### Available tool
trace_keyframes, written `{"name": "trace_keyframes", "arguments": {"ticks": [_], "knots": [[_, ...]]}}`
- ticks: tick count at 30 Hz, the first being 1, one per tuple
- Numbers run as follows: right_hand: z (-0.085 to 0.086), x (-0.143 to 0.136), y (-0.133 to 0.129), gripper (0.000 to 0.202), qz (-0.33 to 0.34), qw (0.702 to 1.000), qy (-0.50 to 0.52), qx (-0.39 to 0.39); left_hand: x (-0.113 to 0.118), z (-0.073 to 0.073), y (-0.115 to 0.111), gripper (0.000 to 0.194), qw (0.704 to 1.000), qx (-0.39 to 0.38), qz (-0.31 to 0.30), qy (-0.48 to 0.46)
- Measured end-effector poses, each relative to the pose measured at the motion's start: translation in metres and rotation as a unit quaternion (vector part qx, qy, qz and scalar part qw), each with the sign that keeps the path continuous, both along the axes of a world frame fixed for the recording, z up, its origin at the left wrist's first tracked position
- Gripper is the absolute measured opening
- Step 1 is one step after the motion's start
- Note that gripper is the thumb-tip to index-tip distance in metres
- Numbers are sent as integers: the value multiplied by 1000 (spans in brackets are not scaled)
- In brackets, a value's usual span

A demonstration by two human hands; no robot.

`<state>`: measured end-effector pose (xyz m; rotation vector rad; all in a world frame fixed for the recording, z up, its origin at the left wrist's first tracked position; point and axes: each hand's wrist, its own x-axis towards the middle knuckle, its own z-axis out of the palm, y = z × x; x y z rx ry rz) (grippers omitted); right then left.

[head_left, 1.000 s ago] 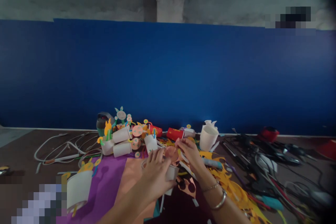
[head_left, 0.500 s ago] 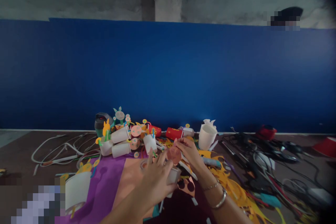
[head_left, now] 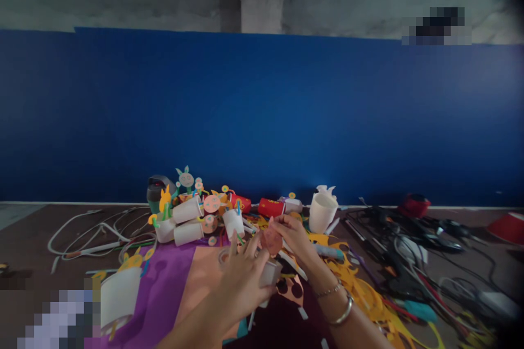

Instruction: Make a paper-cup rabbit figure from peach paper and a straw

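My left hand (head_left: 242, 279) is wrapped round a small white paper cup (head_left: 272, 271) near the middle of the table, its fingers partly hiding the cup. Just above the cup sits a round pink paper face (head_left: 272, 242) with a small pointed ear at its top. My right hand (head_left: 291, 232) pinches that paper face at its upper edge, by the ear. Left fingertips reach to its left side; whether they press on it I cannot tell. Beneath my hands lie purple paper (head_left: 166, 278) and peach paper (head_left: 200, 272).
White cups (head_left: 188, 232) with paper faces and straws lie at the back left. A white cup (head_left: 323, 212) stands at the back right. Yellow paper scraps (head_left: 356, 289) and black cables (head_left: 434, 240) cover the right side. A blue partition (head_left: 262, 114) rises behind.
The pink paper face has turned slightly in my right hand's pinch, its ear shifting a little left. My left hand stays round the cup.
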<state>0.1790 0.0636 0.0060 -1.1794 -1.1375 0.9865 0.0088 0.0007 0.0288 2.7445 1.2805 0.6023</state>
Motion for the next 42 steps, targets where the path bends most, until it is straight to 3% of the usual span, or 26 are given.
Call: {"name": "trace_keyframes", "arguments": {"ticks": [9, 15, 24, 32, 37, 42], "knots": [[0, -1, 1, 31, 27, 999, 31, -13, 0, -1, 0, 53, 1000, 8, 15, 10], [0, -3, -1, 35, 54, 996, 72, -6, 2, -1, -1, 47, 1000, 1, 11, 12], [0, -6, -4, 17, 34, 999, -10, 29, 3, 3, -3, 49, 1000, -18, 4, 6], [10, -3, -6, 28, 16, 998, -52, 28, 1, 3, 1, 48, 999, -26, 20, -7], [7, 0, -1, 33, -7, 997, -44, 60, -6, 14, 5, 44, 999, -40, 27, -23], [-1, -2, -2, 24, 3, 980, -193, 53, -33, 32, 22, 33, 994, -52, 96, -30]]}}
